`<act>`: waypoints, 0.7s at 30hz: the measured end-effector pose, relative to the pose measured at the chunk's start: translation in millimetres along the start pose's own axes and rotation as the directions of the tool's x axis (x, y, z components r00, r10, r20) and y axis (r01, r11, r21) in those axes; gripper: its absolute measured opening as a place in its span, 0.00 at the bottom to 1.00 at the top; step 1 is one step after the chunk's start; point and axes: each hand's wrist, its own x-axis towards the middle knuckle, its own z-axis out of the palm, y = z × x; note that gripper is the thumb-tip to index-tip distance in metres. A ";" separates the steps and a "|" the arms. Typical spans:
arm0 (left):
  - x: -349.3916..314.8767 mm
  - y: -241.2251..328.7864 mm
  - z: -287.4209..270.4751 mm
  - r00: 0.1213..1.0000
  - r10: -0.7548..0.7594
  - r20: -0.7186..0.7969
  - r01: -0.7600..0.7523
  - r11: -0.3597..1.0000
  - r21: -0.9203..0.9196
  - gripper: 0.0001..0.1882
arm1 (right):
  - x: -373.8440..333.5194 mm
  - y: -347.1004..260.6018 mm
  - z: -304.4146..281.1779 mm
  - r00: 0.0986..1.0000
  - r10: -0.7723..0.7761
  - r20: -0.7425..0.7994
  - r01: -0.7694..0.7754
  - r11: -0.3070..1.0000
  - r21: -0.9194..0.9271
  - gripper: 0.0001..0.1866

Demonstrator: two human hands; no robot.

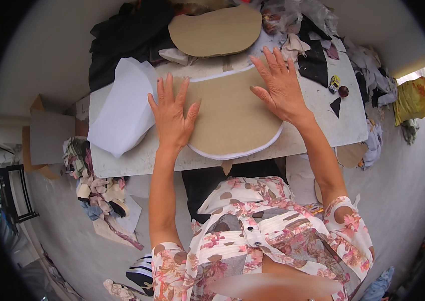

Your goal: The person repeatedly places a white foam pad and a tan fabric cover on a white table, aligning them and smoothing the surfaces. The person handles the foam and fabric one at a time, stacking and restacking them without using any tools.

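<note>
A tan, rounded board (232, 118) lies flat on the white table in front of me, with white material showing along its edge. My left hand (172, 113) rests at its left side, fingers stretched out and pointing away from me. Over its upper right part, my right hand (280, 88) lies with the fingers spread. Neither hand grips anything. Left of my left hand is a stack of white cut sheets (124, 108). A second tan board (217, 31) of similar shape lies farther back.
Black cloth (127, 37) is heaped at the table's back left. On the right of the table (343, 125) are a small toy car (334, 84) and a dark round object (343, 91). Fabric scraps (102, 193) hang down by the left corner. A yellow bag (418, 100) is at far right.
</note>
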 end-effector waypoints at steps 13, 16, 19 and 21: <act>-15.6 -2.7 2.1 0.984 -0.067 -0.164 0.011 0.948 -0.319 0.29 | 33.3 -12.6 -10.8 0.968 0.010 -0.249 0.005 0.998 0.058 0.21; -33.1 -0.4 -13.4 0.931 -0.103 -0.351 -0.034 0.931 -0.365 0.23 | 72.7 -69.1 -17.5 0.978 0.071 -0.195 0.044 0.847 0.529 0.09; -56.8 -7.8 -31.0 0.851 -0.204 -0.483 0.023 0.935 -0.354 0.14 | 109.8 -147.8 12.2 0.991 -0.119 -0.061 0.125 0.670 0.732 0.04; -75.2 -23.4 -34.5 0.796 -0.332 -0.506 0.100 0.897 -0.431 0.11 | 127.0 -189.5 44.3 0.958 -0.279 0.065 0.150 0.681 0.717 0.10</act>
